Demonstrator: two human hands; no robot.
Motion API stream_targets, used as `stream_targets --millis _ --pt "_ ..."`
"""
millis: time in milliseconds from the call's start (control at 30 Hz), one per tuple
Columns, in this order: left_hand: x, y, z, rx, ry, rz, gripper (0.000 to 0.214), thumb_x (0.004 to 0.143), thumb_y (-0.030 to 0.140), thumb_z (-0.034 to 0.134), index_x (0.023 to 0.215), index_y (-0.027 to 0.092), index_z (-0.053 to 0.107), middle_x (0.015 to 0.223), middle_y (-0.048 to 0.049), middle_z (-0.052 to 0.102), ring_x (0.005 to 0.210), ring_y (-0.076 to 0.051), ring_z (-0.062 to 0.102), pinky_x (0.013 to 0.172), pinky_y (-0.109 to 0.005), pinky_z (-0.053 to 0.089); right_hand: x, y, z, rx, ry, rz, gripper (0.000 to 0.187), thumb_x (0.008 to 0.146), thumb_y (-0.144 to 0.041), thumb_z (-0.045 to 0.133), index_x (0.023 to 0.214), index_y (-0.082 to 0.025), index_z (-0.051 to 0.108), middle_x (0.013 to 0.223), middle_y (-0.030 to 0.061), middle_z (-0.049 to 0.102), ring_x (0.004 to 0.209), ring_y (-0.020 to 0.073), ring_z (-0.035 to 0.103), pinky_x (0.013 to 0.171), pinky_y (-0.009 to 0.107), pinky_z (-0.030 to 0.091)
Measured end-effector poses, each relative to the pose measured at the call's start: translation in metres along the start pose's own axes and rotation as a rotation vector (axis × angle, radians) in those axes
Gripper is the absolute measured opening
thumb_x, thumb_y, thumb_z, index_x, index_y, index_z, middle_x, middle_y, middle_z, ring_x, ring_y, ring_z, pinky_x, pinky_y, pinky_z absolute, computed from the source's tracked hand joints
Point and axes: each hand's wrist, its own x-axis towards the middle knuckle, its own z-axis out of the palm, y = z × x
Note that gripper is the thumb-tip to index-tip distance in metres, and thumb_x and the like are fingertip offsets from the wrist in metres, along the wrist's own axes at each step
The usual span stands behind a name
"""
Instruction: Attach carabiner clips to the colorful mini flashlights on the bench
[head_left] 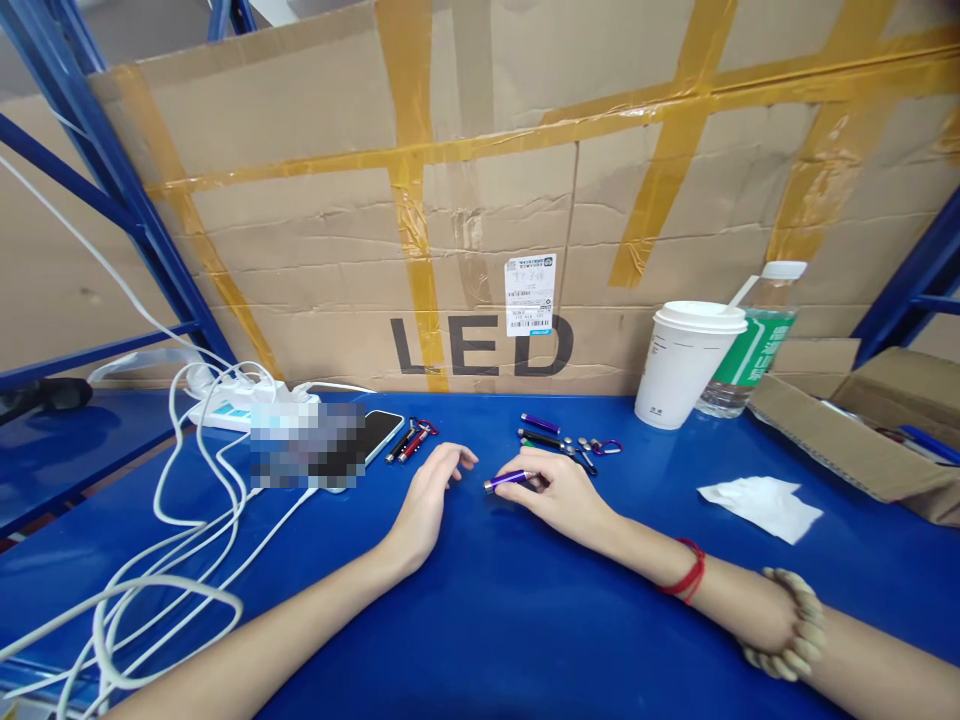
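My right hand (568,495) pinches a small purple metal tube (505,483), which looks like a keychain penlight, between thumb and fingers. It lies nearly level, its silver end towards the left. Facing it, my left hand (426,500) rests on its side on the blue table, fingers loosely stretched and holding nothing. Just beyond the right hand lie another purple tube (540,424), a black tube (537,440) and a partly hidden green one (529,446). A purple carabiner clip (608,448) and small round silver pieces (583,444) are beside them. Past my left fingertips sit a red tube (414,446) and a black tube (400,444) with a red clip.
To the left are a phone (375,440), white cables (169,520) and a power strip (225,410). A white cup (679,370), water bottle (757,345), tissue (761,505) and open cardboard box (825,435) stand right on the blue table (480,630). A large carton (322,250) closes off the back.
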Motion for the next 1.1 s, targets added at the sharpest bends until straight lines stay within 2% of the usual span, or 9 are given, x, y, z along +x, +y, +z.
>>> stream_targets --millis 133,300,367,467,567,667,867,1000,1100 --pt "0.001 0.0 -0.001 0.139 0.011 0.007 0.024 0.083 0.033 0.035 0.08 0.02 0.055 0.088 -0.0036 0.059 0.088 -0.019 0.052 0.085 -0.032 0.038 -0.002 -0.003 0.0 -0.105 -0.013 0.004 0.03 0.088 -0.04 0.043 0.087 -0.026 0.069 0.071 -0.0006 0.058 0.062 0.0103 0.052 0.057 0.022 0.036" --pt "0.005 -0.011 -0.007 0.598 0.047 0.046 0.021 0.079 0.025 0.042 0.093 0.023 0.058 0.107 -0.0044 0.059 0.109 -0.024 0.046 0.095 -0.046 0.028 -0.005 -0.006 0.0 -0.225 -0.064 -0.032 0.032 0.09 -0.041 0.038 0.097 -0.031 0.068 0.084 0.0 0.061 0.07 0.0112 0.057 0.058 0.022 0.04" --pt "0.006 -0.017 -0.01 0.729 0.084 0.069 0.027 0.079 0.025 0.042 0.102 0.022 0.056 0.119 -0.0083 0.053 0.117 -0.027 0.039 0.095 -0.046 0.03 -0.005 -0.006 0.001 -0.262 -0.068 -0.036 0.03 0.088 -0.041 0.041 0.099 -0.031 0.067 0.084 0.0004 0.062 0.073 0.0126 0.059 0.06 0.023 0.042" --pt "0.007 -0.024 -0.013 0.925 0.171 0.108 0.039 0.079 0.027 0.044 0.114 0.013 0.051 0.13 -0.0177 0.042 0.125 -0.033 0.029 0.097 -0.049 0.026 -0.005 -0.007 0.002 -0.298 -0.063 -0.037 0.026 0.086 -0.038 0.046 0.098 -0.03 0.068 0.082 0.0011 0.063 0.079 0.0151 0.06 0.063 0.024 0.044" --pt "0.009 -0.026 -0.018 1.059 0.218 0.107 0.042 0.084 0.033 0.039 0.115 0.008 0.051 0.119 -0.0218 0.05 0.115 -0.035 0.04 0.095 -0.05 0.028 -0.004 -0.007 0.003 -0.313 -0.043 -0.021 0.024 0.085 -0.033 0.047 0.097 -0.028 0.067 0.087 0.0021 0.063 0.082 0.0161 0.06 0.066 0.026 0.046" --pt "0.011 -0.026 -0.022 1.137 0.224 0.092 0.04 0.086 0.033 0.036 0.113 0.008 0.053 0.105 -0.0197 0.057 0.102 -0.033 0.049 0.091 -0.048 0.032 -0.004 -0.007 0.003 -0.339 -0.012 0.011 0.024 0.084 -0.027 0.046 0.097 -0.026 0.067 0.09 0.0031 0.062 0.084 0.0171 0.06 0.071 0.029 0.047" --pt "0.012 -0.027 -0.026 1.257 0.178 0.121 0.033 0.084 0.014 0.034 0.109 0.011 0.055 0.103 -0.0169 0.058 0.1 -0.03 0.05 0.086 -0.044 0.037 -0.003 0.0 0.005 -0.414 0.077 0.0 0.028 0.084 -0.018 0.043 0.101 -0.024 0.064 0.091 0.0059 0.061 0.087 0.0202 0.057 0.073 0.034 0.046" --pt "0.012 -0.027 -0.024 1.237 0.106 0.133 0.035 0.081 0.005 0.029 0.102 0.013 0.057 0.103 -0.0158 0.058 0.098 -0.027 0.051 0.086 -0.043 0.037 -0.004 0.006 0.006 -0.407 0.109 -0.005 0.034 0.086 -0.012 0.035 0.101 -0.024 0.063 0.093 0.0068 0.061 0.087 0.0209 0.056 0.073 0.037 0.045" --pt "0.01 -0.024 -0.021 1.123 0.019 0.128 0.034 0.082 0.006 0.027 0.097 0.015 0.056 0.099 -0.0132 0.056 0.093 -0.025 0.052 0.082 -0.041 0.038 -0.004 0.006 0.006 -0.376 0.11 -0.01 0.038 0.083 -0.007 0.035 0.103 -0.025 0.062 0.094 0.0066 0.06 0.089 0.0207 0.055 0.073 0.036 0.045"
